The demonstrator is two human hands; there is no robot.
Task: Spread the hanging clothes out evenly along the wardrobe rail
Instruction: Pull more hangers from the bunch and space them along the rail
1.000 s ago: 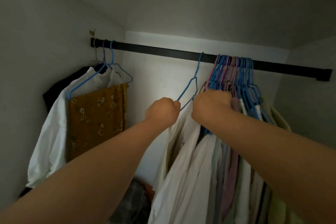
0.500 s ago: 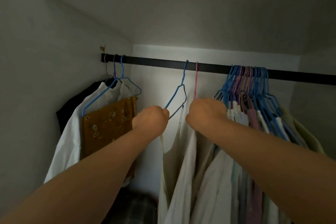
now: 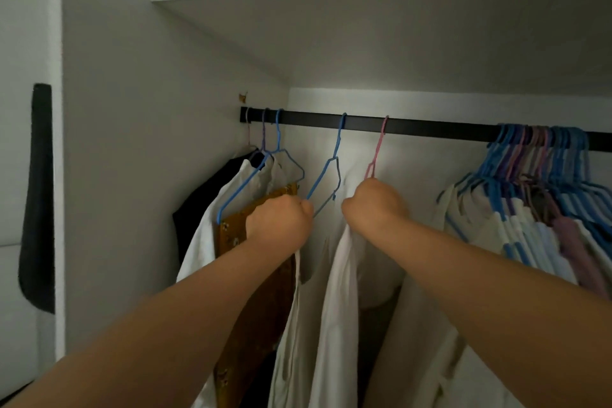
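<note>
Along the black wardrobe rail (image 3: 414, 127), a crowded bunch of hangered clothes (image 3: 536, 205) hung at the right, three garments (image 3: 231, 209) at the left. Between them, the left hand (image 3: 280, 220) gripped a blue hanger (image 3: 326, 175) and the right hand (image 3: 376, 205) gripped a pink hanger (image 3: 377, 149), each carrying a white garment.

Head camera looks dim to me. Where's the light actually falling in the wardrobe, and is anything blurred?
Head view: dim overall; the brightest patch is the back wall below the rail. The side wall and shelf underside lie in shadow. The bunched hangers at right look soft; the left hand and right hand are fairly sharp.
</note>
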